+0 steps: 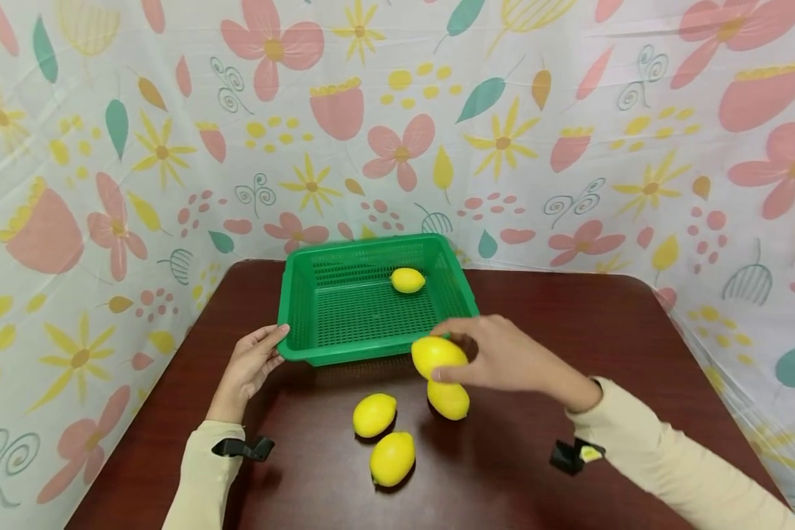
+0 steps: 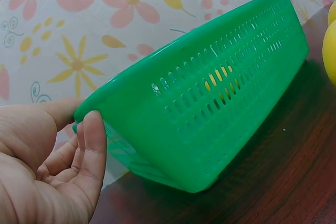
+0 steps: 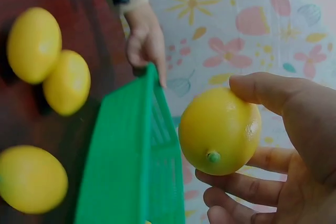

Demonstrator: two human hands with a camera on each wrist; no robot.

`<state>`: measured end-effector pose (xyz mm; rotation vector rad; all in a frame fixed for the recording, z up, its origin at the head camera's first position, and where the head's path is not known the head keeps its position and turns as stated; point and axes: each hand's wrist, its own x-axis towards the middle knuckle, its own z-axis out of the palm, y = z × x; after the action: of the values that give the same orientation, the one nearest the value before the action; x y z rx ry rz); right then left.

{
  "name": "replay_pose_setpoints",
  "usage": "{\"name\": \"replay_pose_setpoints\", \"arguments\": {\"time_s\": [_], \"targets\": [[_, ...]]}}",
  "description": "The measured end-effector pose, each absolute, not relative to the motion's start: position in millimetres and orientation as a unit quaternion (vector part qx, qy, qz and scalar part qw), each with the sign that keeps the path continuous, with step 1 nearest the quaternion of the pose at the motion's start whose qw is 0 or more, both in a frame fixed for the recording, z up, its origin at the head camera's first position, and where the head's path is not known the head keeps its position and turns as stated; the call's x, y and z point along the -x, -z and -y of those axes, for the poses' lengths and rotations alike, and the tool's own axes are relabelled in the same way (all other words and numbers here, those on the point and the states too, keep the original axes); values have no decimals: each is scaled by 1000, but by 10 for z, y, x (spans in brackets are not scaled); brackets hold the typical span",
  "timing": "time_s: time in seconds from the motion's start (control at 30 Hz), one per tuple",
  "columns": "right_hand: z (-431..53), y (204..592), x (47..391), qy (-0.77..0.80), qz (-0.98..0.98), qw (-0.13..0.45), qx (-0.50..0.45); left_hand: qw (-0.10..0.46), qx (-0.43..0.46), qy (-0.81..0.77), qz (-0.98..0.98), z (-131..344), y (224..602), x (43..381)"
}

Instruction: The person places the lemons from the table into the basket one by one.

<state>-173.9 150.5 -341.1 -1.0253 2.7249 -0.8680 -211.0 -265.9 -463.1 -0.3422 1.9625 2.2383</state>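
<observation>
A green plastic basket (image 1: 371,355) with slotted walls stands on the table, one lemon (image 1: 408,280) lying inside near its back right. My left hand (image 1: 250,368) pinches the basket's rim at the front left corner, thumb on top and fingers beneath, as the left wrist view shows. Between the thumb and fingers of my right hand (image 1: 497,355) is another lemon (image 3: 219,131), held up by the basket's front right corner. In the head view this held lemon partly covers a lemon (image 1: 449,400) on the table. Two more lemons, one farther (image 1: 374,415) and one nearer (image 1: 392,459), lie in front of the basket.
The dark reddish-brown table (image 1: 543,471) extends around the basket on both sides. A flower-patterned curtain (image 1: 397,110) hangs behind the table and along its sides. Each sleeve carries a black wrist strap, seen on the left (image 1: 243,448) and right (image 1: 567,456).
</observation>
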Motion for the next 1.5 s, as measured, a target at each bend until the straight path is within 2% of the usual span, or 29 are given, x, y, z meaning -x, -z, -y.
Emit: {"name": "replay_pose_setpoints", "arguments": {"time_s": [0.17, 0.37, 0.53, 0.73, 1.1, 1.27, 1.5], "targets": [[-1368, 3207, 2143, 254, -900, 48, 351, 72, 110, -748, -651, 2667, 4633, 2112], [-1205, 3089, 2772, 218, -883, 82, 407, 73, 109, -749, -649, 2666, 4632, 2129], [-1011, 3117, 3224, 195, -886, 98, 408, 69, 117, -752, -644, 2665, 4634, 2136], [-827, 3271, 3597, 202, -891, 123, 387, 69, 112, -754, -643, 2663, 4624, 2127], [-555, 3702, 4010, 215, -908, 112, 342, 64, 115, -754, -644, 2652, 4637, 2150], [-457, 3910, 4066, 209, -915, 109, 328, 62, 124, -762, -633, 2654, 4649, 2152], [-351, 4123, 4081, 181, -926, 135, 303, 63, 123, -760, -636, 2650, 4642, 2150]]}}
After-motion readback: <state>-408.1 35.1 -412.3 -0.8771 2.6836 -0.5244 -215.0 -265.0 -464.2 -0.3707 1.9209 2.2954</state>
